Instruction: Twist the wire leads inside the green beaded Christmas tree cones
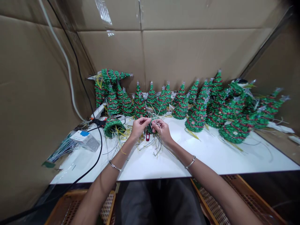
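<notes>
Near the middle of the white table (154, 170), my left hand (140, 127) pinches thin white wires, its fingertips close to those of the other hand. My right hand (162, 128) is closed round the same bunch of white wires (157, 116), whose loose ends fan out above and below. Between the hands a small green piece is mostly hidden, and a red tool (147, 137) lies just below it. To the left of my hands a green tinsel tree (110, 123) lies on its side, its hollow base facing me with yellow and white wires spilling out.
Many small green trees (161, 101) with red garland stand along the back. At the left are a small box (84, 139), a wire bundle (63, 148) and a black cable (101, 143). Orange baskets (112, 197) sit below the front edge. Cardboard walls (187, 53) surround the table.
</notes>
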`<action>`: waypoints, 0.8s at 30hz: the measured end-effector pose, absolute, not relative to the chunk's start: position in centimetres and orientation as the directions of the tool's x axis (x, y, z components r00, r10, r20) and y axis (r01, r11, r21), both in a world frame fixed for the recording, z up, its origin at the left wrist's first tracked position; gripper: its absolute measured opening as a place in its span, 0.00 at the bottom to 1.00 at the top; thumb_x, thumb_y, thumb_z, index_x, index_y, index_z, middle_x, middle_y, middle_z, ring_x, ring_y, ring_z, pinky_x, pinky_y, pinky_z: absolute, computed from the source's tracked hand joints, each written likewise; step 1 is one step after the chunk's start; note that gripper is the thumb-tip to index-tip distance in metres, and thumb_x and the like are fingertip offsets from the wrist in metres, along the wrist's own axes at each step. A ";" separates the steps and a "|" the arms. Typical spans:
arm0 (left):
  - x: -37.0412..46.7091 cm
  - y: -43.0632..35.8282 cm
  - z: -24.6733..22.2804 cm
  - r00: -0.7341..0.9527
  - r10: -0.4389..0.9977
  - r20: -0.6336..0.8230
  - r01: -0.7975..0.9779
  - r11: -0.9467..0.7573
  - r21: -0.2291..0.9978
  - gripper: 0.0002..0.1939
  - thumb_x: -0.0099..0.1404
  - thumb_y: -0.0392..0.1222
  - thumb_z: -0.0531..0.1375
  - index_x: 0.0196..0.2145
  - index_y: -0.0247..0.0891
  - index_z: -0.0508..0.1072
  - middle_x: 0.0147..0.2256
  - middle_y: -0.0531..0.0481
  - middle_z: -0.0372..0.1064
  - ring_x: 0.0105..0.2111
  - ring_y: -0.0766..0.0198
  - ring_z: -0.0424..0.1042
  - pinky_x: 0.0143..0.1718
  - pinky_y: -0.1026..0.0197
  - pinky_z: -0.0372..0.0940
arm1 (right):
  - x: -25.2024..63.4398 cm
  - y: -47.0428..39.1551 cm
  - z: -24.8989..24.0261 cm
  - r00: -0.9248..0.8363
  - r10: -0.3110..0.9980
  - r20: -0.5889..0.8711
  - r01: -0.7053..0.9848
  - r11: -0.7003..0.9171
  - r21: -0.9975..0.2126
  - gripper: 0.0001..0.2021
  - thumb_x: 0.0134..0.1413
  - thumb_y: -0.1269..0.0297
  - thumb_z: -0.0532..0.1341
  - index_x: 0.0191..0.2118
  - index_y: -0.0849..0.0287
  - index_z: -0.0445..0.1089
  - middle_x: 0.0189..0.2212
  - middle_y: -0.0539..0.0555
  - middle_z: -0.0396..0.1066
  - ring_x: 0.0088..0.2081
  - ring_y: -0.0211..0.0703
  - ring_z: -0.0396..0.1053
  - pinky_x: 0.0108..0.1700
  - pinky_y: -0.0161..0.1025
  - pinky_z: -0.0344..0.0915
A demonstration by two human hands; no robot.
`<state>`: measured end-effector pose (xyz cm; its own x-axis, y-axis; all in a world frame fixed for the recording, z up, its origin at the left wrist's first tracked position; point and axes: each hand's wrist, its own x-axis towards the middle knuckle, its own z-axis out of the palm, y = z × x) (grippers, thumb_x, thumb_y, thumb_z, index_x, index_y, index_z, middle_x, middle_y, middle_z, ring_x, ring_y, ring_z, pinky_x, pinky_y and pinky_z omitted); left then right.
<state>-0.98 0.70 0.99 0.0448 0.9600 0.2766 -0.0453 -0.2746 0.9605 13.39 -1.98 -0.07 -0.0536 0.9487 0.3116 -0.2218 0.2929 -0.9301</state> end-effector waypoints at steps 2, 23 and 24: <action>-1.1 0.6 1.1 0.080 0.961 0.266 -0.040 -0.263 0.964 0.16 0.53 0.51 0.69 0.32 0.35 0.79 0.31 0.48 0.77 0.31 0.63 0.72 0.37 0.61 0.66 | 13.3 -2.0 0.0 -0.042 0.951 0.307 -0.224 0.291 -0.930 0.18 0.50 0.47 0.67 0.33 0.58 0.68 0.21 0.47 0.66 0.21 0.35 0.61 0.26 0.34 0.61; -0.8 -0.1 1.7 0.112 0.936 0.332 0.022 -0.337 0.941 0.15 0.59 0.50 0.65 0.36 0.36 0.80 0.37 0.45 0.78 0.35 0.61 0.74 0.38 0.60 0.66 | 13.3 -1.9 -0.3 -0.047 0.947 0.317 -0.250 0.296 -0.922 0.18 0.52 0.47 0.65 0.34 0.57 0.66 0.25 0.47 0.68 0.21 0.33 0.62 0.25 0.32 0.62; -0.7 -0.1 1.7 0.105 0.935 0.338 0.030 -0.343 0.939 0.15 0.59 0.51 0.64 0.36 0.36 0.80 0.35 0.46 0.78 0.34 0.61 0.73 0.37 0.61 0.65 | 13.3 -1.9 -0.3 -0.049 0.947 0.316 -0.249 0.295 -0.922 0.18 0.52 0.47 0.65 0.35 0.57 0.66 0.25 0.47 0.68 0.21 0.33 0.62 0.25 0.32 0.61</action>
<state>-0.75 -0.11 1.72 0.1050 0.9353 0.3380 0.0300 -0.3427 0.9390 13.27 -1.91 -0.32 -0.0493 0.9473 0.3164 -0.2492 0.2951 -0.9224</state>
